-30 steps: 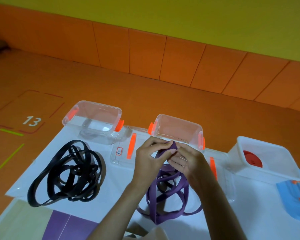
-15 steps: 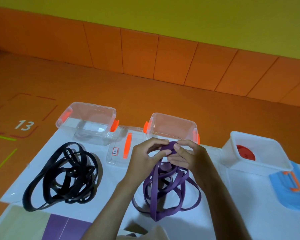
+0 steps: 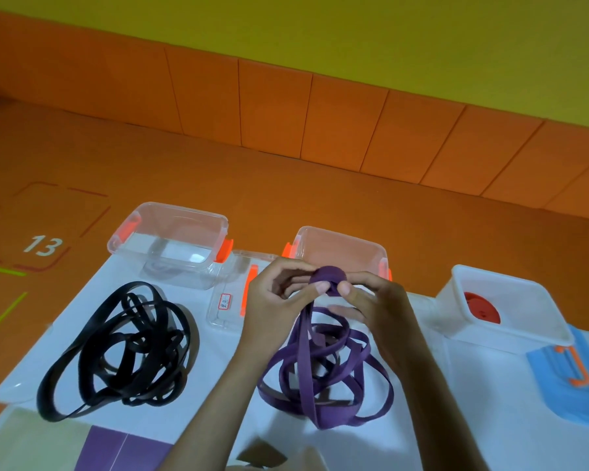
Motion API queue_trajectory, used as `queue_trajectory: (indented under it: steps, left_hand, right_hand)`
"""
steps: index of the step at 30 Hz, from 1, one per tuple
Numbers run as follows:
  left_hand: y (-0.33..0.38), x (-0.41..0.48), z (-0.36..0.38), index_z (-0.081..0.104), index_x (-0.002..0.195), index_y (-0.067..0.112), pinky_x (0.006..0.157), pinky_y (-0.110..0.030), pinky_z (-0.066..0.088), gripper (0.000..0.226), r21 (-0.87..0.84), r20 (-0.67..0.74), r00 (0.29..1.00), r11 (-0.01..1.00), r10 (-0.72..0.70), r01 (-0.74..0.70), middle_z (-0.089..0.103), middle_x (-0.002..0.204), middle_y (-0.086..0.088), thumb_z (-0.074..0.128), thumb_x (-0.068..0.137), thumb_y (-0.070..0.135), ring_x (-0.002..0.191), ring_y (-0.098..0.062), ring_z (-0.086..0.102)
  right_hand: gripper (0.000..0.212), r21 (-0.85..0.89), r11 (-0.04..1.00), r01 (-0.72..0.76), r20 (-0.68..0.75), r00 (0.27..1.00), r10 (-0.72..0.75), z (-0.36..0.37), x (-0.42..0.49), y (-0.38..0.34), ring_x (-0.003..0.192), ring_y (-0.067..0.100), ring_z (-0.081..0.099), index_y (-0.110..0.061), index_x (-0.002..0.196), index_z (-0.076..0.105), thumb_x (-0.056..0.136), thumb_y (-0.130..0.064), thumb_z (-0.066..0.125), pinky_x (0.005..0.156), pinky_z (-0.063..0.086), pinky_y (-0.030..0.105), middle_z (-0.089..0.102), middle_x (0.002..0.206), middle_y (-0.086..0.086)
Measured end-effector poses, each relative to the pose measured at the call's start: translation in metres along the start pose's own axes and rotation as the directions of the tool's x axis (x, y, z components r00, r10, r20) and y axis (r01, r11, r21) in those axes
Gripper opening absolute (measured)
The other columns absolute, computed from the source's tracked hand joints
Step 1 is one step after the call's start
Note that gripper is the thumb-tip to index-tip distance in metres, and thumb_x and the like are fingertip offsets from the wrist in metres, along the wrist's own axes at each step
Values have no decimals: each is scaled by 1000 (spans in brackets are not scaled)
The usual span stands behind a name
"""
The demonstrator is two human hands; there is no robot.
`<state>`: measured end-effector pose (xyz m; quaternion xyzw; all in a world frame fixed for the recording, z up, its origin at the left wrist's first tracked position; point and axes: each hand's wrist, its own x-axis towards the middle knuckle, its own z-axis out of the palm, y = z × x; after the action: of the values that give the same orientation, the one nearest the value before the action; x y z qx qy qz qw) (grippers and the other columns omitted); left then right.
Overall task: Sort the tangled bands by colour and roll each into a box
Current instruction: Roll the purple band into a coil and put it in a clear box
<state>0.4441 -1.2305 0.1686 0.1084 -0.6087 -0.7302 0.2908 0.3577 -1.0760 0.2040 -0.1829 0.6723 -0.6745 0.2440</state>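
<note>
At the centre of the frame, my left hand and right hand both pinch the rolled end of the purple band, whose loose loops trail onto the desk below. The black band lies tangled at lower left, and the red roll sits in the white box at right.

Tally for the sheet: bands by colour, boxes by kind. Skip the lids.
Black band tangle: 1
Purple band tangle: 1
Red band roll: 1
Clear boxes: 2
White box: 1
Total: 6

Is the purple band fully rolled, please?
Partly: left hand and right hand pinch a small roll; the purple band mostly lies loose.
</note>
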Motion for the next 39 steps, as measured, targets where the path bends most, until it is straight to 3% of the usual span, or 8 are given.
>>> queue_trajectory:
  steps: [5, 9, 16, 21, 24, 28, 34, 39]
  left_hand:
    - [7, -2, 5, 79, 86, 21, 82, -20, 57, 17, -11, -95, 993, 998, 66, -68, 80, 105, -1, 89, 82, 9, 99, -17, 77]
    - [11, -2, -1, 82, 85, 11, 84, -24, 57, 9, 27, -140, 986, 996, 92, -89, 78, 99, -4, 89, 80, 12, 97, -18, 75]
    - [26, 0, -29, 84, 109, 28, 94, -27, 57, 24, 57, 14, 999, 997, 52, -53, 76, 111, 1, 87, 85, 25, 111, -17, 71]
    - [40, -5, -32, 84, 108, 27, 97, -43, 59, 23, 99, 18, 991, 986, 130, -131, 78, 109, -3, 85, 86, 21, 110, -28, 73]
    - [48, -10, -31, 84, 99, 16, 89, -36, 61, 20, 64, -40, 992, 991, 117, -114, 81, 101, -3, 89, 82, 8, 100, -27, 76]
    - [59, -13, -34, 83, 89, 22, 86, -30, 61, 20, 77, -40, 991, 990, 125, -122, 82, 95, -2, 92, 78, 8, 95, -25, 78]
    - [57, -15, -27, 83, 90, 27, 88, -30, 59, 17, 174, 83, 974, 959, 213, -225, 79, 107, 5, 91, 80, 15, 102, -20, 75]
    - [49, -13, -25, 82, 116, 22, 99, -46, 59, 31, 168, 113, 976, 964, 188, -205, 70, 123, 2, 86, 86, 17, 115, -26, 70]
  right_hand:
    - [29, 9, 996, 92, 36, 995, -92, 2, 2, -4, 97, 31, 79, -22, 115, 78, 92, -4, 77, 86, 65, 34, 80, 97, 12]
    - [24, -104, 991, 80, 115, 991, -68, 10, 4, -10, 90, 26, 81, -21, 107, 75, 88, -8, 83, 78, 65, 30, 81, 97, 9]
    - [25, 26, 992, 121, 87, 989, -123, 29, 5, -15, 98, 30, 79, -6, 111, 67, 90, -11, 79, 81, 65, 32, 81, 102, 14]
    - [28, -136, 976, 169, 115, 981, -154, 35, 2, -17, 102, 22, 76, -11, 109, 72, 84, -11, 85, 92, 62, 34, 80, 105, 5]
    - [25, -168, 966, 197, 152, 973, -172, 37, -1, -19, 100, 26, 75, -15, 106, 77, 85, -2, 82, 96, 59, 36, 79, 104, 6]
    - [47, -99, 974, 204, 159, 969, -187, 41, -10, -30, 100, 29, 73, -33, 115, 77, 83, 0, 85, 93, 60, 27, 73, 104, 17]
    - [16, -50, 998, 44, 147, 988, -37, 29, -18, -51, 91, 25, 79, -25, 95, 80, 87, -11, 81, 77, 64, 26, 73, 98, 13]
    - [12, 23, 999, 29, 15, 999, -30, 27, -20, -56, 90, 30, 78, -12, 100, 75, 88, -10, 78, 76, 65, 30, 70, 102, 27]
